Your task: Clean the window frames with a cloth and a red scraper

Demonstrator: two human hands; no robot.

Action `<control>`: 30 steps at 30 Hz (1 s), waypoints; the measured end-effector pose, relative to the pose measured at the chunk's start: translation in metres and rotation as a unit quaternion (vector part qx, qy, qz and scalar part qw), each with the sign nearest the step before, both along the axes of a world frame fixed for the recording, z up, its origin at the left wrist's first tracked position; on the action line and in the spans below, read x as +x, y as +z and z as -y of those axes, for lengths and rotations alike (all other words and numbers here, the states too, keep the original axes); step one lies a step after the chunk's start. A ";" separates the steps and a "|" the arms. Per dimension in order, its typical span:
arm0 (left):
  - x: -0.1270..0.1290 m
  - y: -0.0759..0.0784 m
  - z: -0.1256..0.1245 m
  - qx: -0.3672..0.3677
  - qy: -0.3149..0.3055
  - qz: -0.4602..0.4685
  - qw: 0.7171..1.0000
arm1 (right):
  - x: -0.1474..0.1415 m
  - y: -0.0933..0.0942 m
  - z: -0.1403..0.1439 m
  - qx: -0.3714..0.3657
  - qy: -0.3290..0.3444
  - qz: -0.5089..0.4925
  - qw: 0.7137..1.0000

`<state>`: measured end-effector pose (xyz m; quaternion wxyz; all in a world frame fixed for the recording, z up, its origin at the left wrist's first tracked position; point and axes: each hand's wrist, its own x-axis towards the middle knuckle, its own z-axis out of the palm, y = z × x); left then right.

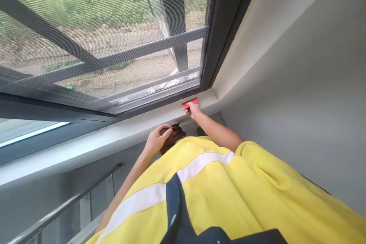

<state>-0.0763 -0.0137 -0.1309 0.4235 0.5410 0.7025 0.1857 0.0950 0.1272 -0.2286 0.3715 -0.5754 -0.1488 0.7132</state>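
Note:
My right hand (194, 110) grips a flat red scraper (190, 103) with the fingers closed round it. Its blade lies at the white window sill (160, 116), close to the right-hand corner under the window frame. Lower and to the left, my left hand (158, 137) curls over a dark brown object (177, 134) with an uneven edge, held just in front of the sill. What kind of thing it is I cannot make out, since my hand and the yellow shirt (206, 183) cover part of it.
A dark-framed window (220, 26) with a mesh screen (94, 19) rises above the sill. The white side wall (300, 84) stands close on my right. At the lower left runs a metal railing (71, 200), below the sill.

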 end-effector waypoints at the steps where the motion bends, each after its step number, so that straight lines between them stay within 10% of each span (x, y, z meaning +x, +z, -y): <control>1: -0.002 -0.001 0.003 0.000 0.007 0.006 1.000 | -0.006 0.002 -0.002 -0.009 -0.011 -0.025 1.000; 30: -0.037 -0.013 0.021 -0.015 0.054 0.046 0.997 | -0.022 0.008 -0.021 0.029 -0.043 -0.004 0.999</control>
